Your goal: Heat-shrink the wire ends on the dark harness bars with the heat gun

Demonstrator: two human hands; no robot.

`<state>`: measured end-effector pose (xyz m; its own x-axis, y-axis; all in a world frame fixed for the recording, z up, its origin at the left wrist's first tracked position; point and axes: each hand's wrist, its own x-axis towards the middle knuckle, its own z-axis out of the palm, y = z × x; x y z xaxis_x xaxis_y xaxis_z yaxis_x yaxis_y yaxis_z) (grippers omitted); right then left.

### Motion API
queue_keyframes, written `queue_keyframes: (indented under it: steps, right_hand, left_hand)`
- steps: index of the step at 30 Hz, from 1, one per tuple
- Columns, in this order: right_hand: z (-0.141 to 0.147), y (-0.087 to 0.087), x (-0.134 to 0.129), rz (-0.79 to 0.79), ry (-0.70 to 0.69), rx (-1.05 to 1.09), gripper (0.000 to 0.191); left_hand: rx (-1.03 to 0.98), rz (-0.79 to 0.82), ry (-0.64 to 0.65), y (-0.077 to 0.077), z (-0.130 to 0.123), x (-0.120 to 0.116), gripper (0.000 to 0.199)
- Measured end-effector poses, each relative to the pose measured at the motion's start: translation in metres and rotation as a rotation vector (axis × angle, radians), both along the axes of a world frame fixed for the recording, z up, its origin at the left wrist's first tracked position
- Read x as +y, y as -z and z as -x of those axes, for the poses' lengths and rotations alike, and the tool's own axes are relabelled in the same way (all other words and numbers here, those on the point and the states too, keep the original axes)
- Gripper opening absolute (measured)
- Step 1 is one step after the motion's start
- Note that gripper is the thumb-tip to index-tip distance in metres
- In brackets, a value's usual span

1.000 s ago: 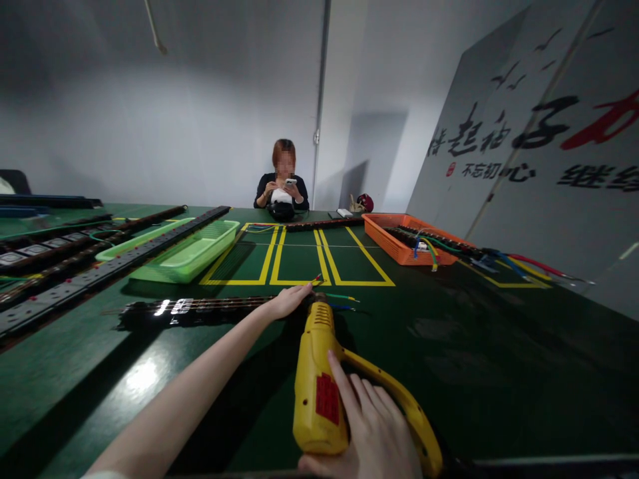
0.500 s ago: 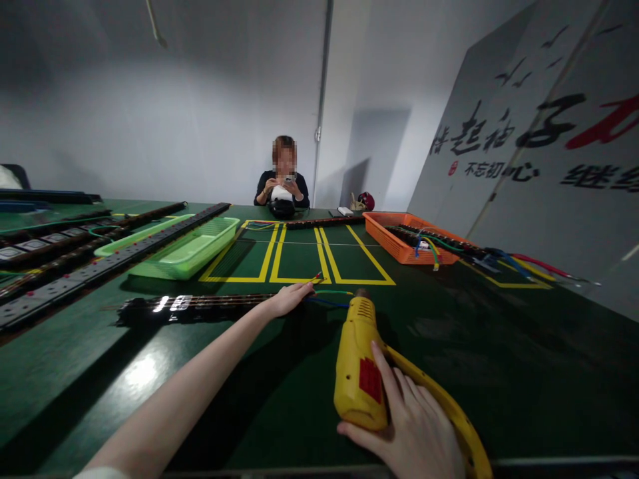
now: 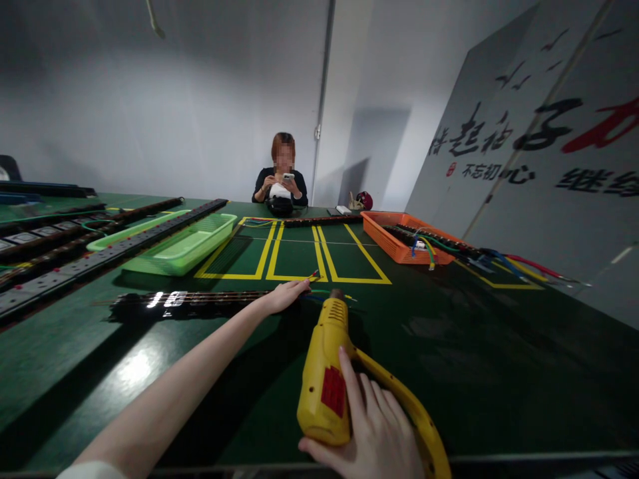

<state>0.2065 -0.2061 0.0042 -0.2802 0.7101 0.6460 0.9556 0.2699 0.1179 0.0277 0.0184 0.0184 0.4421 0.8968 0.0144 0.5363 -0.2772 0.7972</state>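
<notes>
A yellow heat gun (image 3: 322, 372) with a red label is gripped in my right hand (image 3: 374, 426), the fingers wrapped round its body. Its nozzle points away from me, close to thin green and blue wires on the green table. My left hand (image 3: 287, 297) is closed on the wires (image 3: 314, 274) at the right end of a dark strip assembly (image 3: 200, 304), with a red and yellow tip showing past the fingertips. How the fingers grip underneath is hidden. The strip lies flat across the table, left of the heat gun.
A light green tray (image 3: 184, 246) stands at left, a long socket strip (image 3: 110, 258) lying across it. More strips lie further left. An orange basket (image 3: 399, 256) with wired strips stands at right. Yellow tape rectangles (image 3: 329, 256) mark the table. A person (image 3: 280, 179) sits opposite, holding a phone.
My right hand has moved the heat gun to the left, bringing its nozzle nearer to my left hand and over the wires. My left hand stays about where it was.
</notes>
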Motion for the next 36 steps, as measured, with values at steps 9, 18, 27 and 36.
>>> queue_keyframes:
  steps: [9,18,27,36]
  right_hand:
    - [0.036,0.004,0.004,0.008,-0.094,0.033,0.115]
    - [0.021,0.0,0.005,0.04,-0.124,0.025,0.119]
    - [-0.022,-0.002,0.007,0.09,-0.045,0.011,0.116]
    - [-0.039,0.007,0.009,0.063,0.082,-0.006,0.11]
  left_hand:
    - [-0.029,0.008,-0.021,0.0,0.0,-0.002,0.072]
    - [-0.011,0.012,-0.045,-0.002,-0.001,-0.005,0.072]
    - [0.01,0.015,-0.023,-0.002,-0.001,-0.004,0.069]
    - [0.01,0.017,-0.046,-0.002,-0.002,-0.004,0.07]
